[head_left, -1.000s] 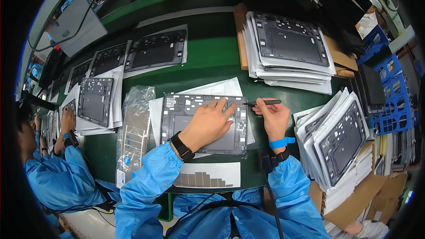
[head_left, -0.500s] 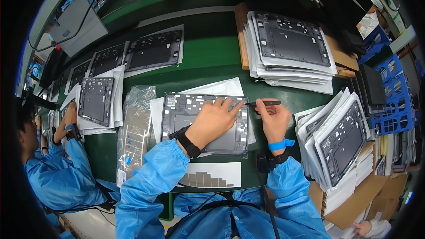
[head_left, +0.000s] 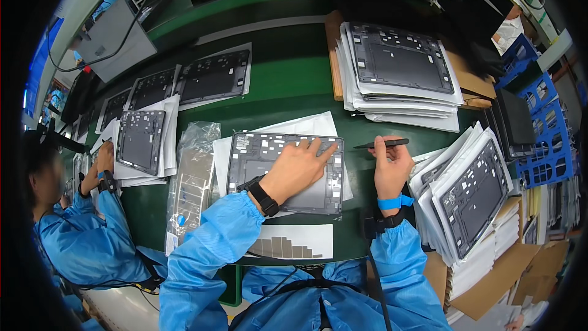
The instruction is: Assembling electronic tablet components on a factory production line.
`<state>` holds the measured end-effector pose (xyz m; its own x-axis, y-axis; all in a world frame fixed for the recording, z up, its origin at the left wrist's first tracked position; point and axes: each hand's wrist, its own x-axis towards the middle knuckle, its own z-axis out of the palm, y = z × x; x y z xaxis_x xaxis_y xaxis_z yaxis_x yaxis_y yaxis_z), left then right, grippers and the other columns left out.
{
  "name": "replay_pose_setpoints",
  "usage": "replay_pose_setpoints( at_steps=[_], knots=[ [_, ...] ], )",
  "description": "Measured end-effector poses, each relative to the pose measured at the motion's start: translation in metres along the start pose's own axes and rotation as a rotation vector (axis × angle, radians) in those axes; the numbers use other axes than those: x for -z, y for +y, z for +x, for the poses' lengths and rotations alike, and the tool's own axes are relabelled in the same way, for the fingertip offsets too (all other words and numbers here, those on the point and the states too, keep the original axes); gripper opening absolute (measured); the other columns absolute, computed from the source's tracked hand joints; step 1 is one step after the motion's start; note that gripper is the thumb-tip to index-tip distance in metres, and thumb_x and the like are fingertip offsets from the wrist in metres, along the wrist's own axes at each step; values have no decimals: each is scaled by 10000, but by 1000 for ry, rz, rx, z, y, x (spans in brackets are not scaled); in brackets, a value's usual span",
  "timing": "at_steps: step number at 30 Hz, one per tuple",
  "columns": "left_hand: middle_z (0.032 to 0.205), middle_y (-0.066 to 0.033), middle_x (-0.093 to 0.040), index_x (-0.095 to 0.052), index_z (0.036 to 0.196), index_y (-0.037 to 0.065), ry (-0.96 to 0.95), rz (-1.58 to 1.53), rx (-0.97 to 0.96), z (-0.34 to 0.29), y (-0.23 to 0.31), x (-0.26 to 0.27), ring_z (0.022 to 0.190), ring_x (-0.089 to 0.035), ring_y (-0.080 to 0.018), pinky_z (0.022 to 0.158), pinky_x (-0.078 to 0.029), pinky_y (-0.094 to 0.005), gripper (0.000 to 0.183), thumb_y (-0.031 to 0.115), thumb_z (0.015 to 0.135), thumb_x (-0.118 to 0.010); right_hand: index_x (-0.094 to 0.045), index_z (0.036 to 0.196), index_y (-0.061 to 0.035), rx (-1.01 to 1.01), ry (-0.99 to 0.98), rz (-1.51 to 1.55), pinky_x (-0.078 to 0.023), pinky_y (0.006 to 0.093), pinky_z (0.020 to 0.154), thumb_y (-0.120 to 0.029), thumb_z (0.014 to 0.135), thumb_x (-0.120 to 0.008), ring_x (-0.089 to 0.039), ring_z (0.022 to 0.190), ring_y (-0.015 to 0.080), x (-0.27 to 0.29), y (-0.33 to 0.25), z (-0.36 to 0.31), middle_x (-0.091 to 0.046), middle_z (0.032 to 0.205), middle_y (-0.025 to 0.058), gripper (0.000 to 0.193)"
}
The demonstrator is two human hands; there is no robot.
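Note:
A dark grey tablet back cover [head_left: 245, 168] lies flat on white foam sheets [head_left: 317, 124] in front of me, small white pads dotted along its upper part. My left hand [head_left: 295, 170] rests on it with fingers spread, the fingertips near the upper right corner. Off the cover's right side, my right hand [head_left: 392, 168] is closed on black tweezers [head_left: 395, 142], whose points face left toward that corner. Nothing can be made out between the points. Below the cover lies a white sheet with grey-brown strips [head_left: 285, 246] of stepped lengths.
Clear plastic bags with strips [head_left: 195, 178] lie on the left. Stacked covers [head_left: 398, 61] stand at the back right; more covers lean in a carton [head_left: 481, 196] at the right. A co-worker [head_left: 86, 227] sits at my left beside another cover [head_left: 139, 141]. Blue crates [head_left: 545, 116] stand far right.
My right hand has drawn right with the tweezers, away from the cover's upper right corner. My left hand stays in place on the cover.

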<state>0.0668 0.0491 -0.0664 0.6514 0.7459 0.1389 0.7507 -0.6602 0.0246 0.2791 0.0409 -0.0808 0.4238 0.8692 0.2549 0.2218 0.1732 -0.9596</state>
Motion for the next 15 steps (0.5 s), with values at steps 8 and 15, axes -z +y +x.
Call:
replay_pose_setpoints(
  at_steps=[8, 15],
  knots=[
    [995, -135, -633, -616, 1269, 87, 86, -277, 226, -30, 4, 37, 861, -666, -313, 757, -560, -424, 373, 206, 916, -640, -610, 933, 5, -15, -208, -255, -452, 382, 595, -145, 975, -514, -590, 621, 274, 9, -4, 1, -628, 743, 161, 183],
    [997, -179, -659, -625, 1024, 24, 55, -82, 842, -132, -59, 36, 835, -676, -403, 680, -535, -489, 287, 295, 934, -653, -682, 929, -42, -9, -574, -664, -486, 453, 613, -279, 852, -725, -662, 679, 337, 1, -11, -8, -646, 681, 113, 252]
  ],
)
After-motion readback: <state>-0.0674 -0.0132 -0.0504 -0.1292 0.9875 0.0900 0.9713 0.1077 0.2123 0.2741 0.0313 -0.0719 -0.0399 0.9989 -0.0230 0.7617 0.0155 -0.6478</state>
